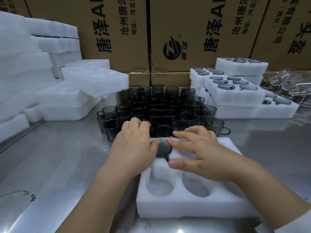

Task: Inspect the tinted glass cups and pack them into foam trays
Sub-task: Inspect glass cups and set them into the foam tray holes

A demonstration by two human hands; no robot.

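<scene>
In the foam tray [185, 207], the hands [134, 145] half cover one tinted cup [164, 148]

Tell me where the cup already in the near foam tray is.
In the head view, the tinted cup sits in the far-left pocket of the near foam tray, between the left hand and right hand.

the table [58, 157] is glossy brushed metal. the tray [193, 204] is matt white foam. the cups [168, 111] are smooth smoky glass; boxes [193, 31] are cardboard.
</scene>
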